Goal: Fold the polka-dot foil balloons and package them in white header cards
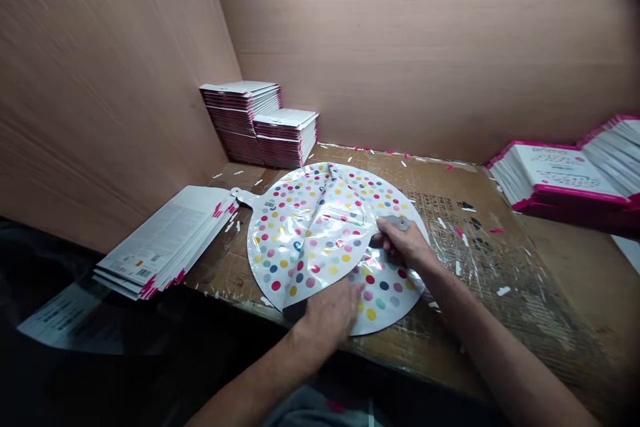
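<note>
A flat, uninflated foil balloon (285, 227), white with coloured polka dots, lies on the cardboard-covered table. Part of the dotted foil is folded over, and a dark grey underside shows at the front edge. I cannot tell whether there is one balloon or two stacked. A white neck tab (243, 196) sticks out at the left. My right hand (403, 240) pinches a grey tab at the right of the folded part. My left hand (334, 310) touches the foil near the table's front edge; its fingers are partly hidden and blurred.
Stacks of white and pink card envelopes (260, 120) stand in the back left corner. More envelopes (170, 240) lie fanned at the left edge, and others (565, 173) sit at the right. Paper scraps dot the cardboard (480, 280). Wooden panels (425, 47) close the back and left.
</note>
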`<state>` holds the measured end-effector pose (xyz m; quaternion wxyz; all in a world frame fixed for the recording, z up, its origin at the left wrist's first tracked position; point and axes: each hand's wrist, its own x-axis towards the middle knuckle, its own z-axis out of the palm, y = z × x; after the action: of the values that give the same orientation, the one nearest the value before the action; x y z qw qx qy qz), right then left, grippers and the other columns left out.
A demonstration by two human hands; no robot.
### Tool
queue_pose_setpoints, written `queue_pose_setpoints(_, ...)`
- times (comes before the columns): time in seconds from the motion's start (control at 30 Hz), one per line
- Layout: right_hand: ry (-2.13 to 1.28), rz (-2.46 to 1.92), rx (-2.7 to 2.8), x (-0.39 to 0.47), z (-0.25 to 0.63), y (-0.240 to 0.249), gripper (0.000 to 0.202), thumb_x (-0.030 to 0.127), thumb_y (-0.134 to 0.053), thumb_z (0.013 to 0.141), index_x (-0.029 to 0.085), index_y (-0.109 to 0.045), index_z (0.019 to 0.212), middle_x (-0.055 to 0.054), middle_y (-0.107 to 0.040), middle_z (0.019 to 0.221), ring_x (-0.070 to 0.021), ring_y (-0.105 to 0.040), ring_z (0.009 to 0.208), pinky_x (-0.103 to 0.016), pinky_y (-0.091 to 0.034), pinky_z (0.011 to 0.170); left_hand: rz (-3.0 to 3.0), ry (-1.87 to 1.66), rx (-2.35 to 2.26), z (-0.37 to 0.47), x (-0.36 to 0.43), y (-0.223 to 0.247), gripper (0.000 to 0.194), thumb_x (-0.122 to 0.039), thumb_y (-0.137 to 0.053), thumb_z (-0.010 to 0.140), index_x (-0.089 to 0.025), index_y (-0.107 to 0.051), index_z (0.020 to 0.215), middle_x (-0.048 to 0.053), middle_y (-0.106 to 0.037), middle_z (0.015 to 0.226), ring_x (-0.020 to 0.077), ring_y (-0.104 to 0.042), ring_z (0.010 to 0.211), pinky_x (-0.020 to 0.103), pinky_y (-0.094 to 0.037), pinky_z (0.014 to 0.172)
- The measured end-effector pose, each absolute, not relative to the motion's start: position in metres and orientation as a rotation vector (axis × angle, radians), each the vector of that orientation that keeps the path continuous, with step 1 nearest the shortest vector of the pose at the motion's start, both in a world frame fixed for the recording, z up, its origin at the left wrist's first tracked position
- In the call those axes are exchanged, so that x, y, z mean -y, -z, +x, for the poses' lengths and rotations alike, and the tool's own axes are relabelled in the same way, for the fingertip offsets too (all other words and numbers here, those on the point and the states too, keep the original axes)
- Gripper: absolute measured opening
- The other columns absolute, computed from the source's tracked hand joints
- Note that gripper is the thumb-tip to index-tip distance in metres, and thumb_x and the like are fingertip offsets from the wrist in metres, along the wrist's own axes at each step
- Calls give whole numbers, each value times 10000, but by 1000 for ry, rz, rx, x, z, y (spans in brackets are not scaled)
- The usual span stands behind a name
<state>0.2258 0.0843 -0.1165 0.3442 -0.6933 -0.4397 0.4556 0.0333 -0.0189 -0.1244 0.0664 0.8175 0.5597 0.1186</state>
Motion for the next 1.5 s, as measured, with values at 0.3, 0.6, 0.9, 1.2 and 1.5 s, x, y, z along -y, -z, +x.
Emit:
queue_pose_setpoints(0.3, -1081, -1831, 1252, -81, 232, 123, 464, 564, -584, 822, 140, -686, 662, 3, -564, 454, -80, -446, 332, -182, -320, 314, 2267, -734, -1089, 11, -42, 46, 374, -380, -404, 1011, -165, -696, 916, 49, -735, 849, 151, -682, 769, 249, -504, 755)
queue_pose_setpoints(0.6, -1055, -1876, 1256, -64, 237, 122, 459, 547, -541, 851, 173, -663, 614, -9, -576, 445, -118, -503, 366, -216, -391, 373, 2394, -370, -1534, 45, -245, 92, 491, -444, -326, 1018, -102, -521, 1312, 183, -479, 1472, 307, -397, 1397, 428, -353, 1113)
queue_pose_setpoints(0.9, -540, -2182, 1679, -44, 265, 112, 406, 521, -512, 886, 182, -691, 752, -97, -696, 689, -255, -669, 672, -341, -509, 621, 2321, -430, -1746, 25, -171, 111, 603, -463, -307, 1010, -25, -395, 1415, 248, -283, 1576, 353, -199, 1491, 488, -210, 1200)
queue_pose_setpoints(1.2, 148, -1603, 2372, -53, 219, 121, 452, 386, -440, 997, 132, -533, 1359, -188, -515, 1444, -324, -451, 1347, -502, -370, 1093, 2320, -318, -1927, -41, -7, 125, 476, -507, -407, 951, -87, -629, 928, 255, -528, 1368, 405, -332, 1426, 496, -352, 1148)
queue_pose_setpoints(1.5, -46, -1590, 2423, -62, 242, 151, 478, 389, -401, 1005, 105, -542, 1363, -194, -499, 1462, -311, -433, 1377, -494, -367, 1117, 1954, -75, -1540, -23, -24, 72, 292, -398, -454, 920, -169, -597, 808, 59, -647, 779, 237, -654, 808, 361, -527, 751)
